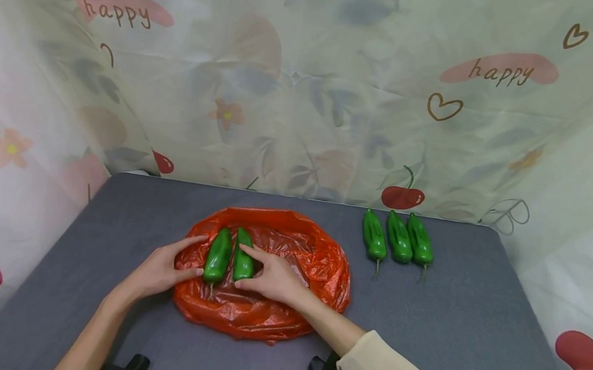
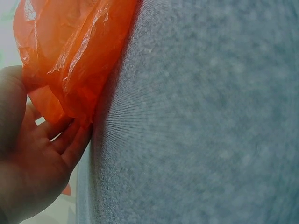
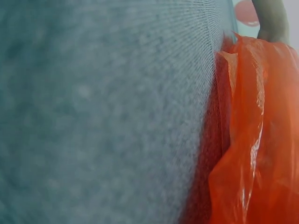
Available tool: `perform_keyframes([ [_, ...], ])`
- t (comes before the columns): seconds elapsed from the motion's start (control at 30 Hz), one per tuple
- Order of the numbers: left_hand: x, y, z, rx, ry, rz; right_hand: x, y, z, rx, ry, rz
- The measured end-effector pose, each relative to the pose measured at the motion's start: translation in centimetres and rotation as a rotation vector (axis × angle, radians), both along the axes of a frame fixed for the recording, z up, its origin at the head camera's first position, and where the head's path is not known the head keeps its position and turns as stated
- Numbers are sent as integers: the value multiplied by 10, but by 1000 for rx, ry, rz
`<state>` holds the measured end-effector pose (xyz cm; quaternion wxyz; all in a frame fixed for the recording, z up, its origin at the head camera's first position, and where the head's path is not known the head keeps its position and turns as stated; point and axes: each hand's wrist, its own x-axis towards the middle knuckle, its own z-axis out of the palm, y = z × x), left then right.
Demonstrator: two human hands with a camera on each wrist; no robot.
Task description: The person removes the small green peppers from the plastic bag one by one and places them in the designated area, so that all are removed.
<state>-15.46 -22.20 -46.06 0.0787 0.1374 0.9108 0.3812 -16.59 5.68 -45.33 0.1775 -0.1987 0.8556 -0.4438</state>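
Two glossy green peppers lie side by side in a crinkled red plastic bag [image 1: 259, 321], spread open on the table. My right hand [image 1: 276, 276] holds the right green pepper [image 1: 243, 262], with the index finger on its upper part and the thumb at its lower end. At the bag's left rim is my left hand [image 1: 165, 264]; its thumb tip reaches the lower side of the left green pepper [image 1: 219, 254]. In the left wrist view, the fingers [image 2: 70, 140] of that hand lie loosely extended against the red film. The right wrist view mostly shows the bag's side [image 3: 266, 135].
Three more green peppers [image 1: 398, 238] lie in a row at the back right of the grey table [image 1: 469, 315], stems toward me. A patterned curtain [image 1: 293, 92] hangs behind the table's far edge and down both sides.
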Motion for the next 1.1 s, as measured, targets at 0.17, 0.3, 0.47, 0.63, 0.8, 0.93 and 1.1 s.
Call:
perform_keyframes([
  [0.17,-1,0,0,-3,-3,-3,1,6,-1,13,-3,-5],
  [0.3,-1,0,0,-4,-12,0,3,13,3,-14,-19,4],
  [0.47,-1,0,0,-2,-2,-4,6,23,9,-84,-55,16],
  [0.63,-1,-1,0,-1,12,-13,10,32,12,-142,-61,18],
  [0.8,0,0,0,1,9,-15,14,42,14,-199,-83,16],
  [0.93,0,0,0,3,1,-14,16,51,16,-236,-90,16],
  [1.1,-1,0,1,7,-3,-13,19,61,20,-274,-90,4],
])
